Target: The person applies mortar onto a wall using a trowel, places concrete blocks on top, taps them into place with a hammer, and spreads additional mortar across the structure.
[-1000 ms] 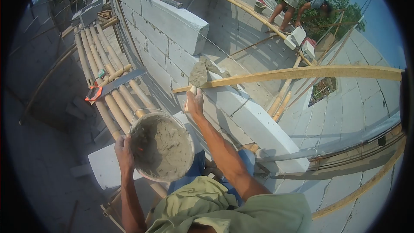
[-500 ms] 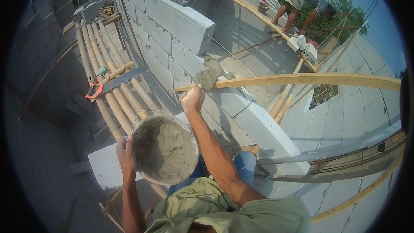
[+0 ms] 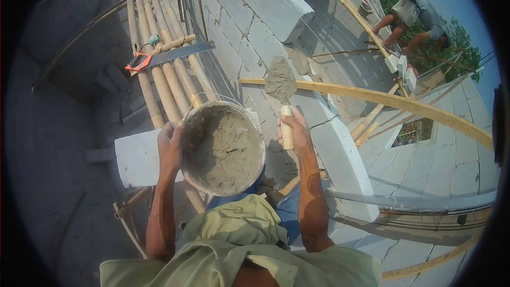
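My left hand grips the left rim of a round bucket, fingers bent over its edge. Grey wet mortar fills much of the bucket, which tilts towards me. In my right hand is a trowel, held by its pale wooden handle. Its blade points away from me and is coated with mortar. Beyond the blade, a long wooden batten crosses the block wall. More mortar lies in the stepped gap of that wall.
A handsaw with an orange handle rests on bamboo poles at the left. A white block sits beside the bucket. At upper right a person bends over near several white blocks. A taut string runs along the wall.
My right hand has brought the trowel back from the wall, and the mortar-coated blade now faces me. My left hand still holds the bucket. The view has shifted, moving the surroundings rightward.
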A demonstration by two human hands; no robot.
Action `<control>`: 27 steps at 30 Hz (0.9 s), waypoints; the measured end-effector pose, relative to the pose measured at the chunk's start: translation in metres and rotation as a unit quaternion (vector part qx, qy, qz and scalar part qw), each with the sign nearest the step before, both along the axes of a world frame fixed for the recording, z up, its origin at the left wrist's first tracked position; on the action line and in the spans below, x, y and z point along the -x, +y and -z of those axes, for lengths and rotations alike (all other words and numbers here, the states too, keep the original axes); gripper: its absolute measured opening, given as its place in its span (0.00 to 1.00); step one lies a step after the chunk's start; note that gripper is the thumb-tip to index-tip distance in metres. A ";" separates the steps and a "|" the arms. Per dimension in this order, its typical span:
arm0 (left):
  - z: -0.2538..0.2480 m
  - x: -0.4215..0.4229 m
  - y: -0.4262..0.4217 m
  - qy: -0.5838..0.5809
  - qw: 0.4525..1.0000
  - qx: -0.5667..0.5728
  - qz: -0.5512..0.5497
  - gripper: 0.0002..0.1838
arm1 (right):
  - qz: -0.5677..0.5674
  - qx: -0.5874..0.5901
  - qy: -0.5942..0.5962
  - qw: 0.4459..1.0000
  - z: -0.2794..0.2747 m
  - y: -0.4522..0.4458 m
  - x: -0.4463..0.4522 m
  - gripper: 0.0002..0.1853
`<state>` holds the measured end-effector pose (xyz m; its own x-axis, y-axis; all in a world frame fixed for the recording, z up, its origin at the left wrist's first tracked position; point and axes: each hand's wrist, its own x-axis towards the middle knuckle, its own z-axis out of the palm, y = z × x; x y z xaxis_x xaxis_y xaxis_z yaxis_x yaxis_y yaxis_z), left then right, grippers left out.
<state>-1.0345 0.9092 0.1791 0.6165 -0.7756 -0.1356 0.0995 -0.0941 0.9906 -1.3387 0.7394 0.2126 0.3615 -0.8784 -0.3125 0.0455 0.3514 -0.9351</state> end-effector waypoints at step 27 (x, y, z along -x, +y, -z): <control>0.039 -0.009 0.150 -0.131 0.982 -0.132 -0.024 0.23 | -0.376 0.352 0.529 0.675 -0.087 0.133 -0.060 0.22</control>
<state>-1.0251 1.0589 0.1403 0.6926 -0.7034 -0.1600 -0.1450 -0.3531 0.9243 -1.2790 0.8724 0.2997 0.6896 -0.6367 -0.3450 -0.7216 -0.6447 -0.2524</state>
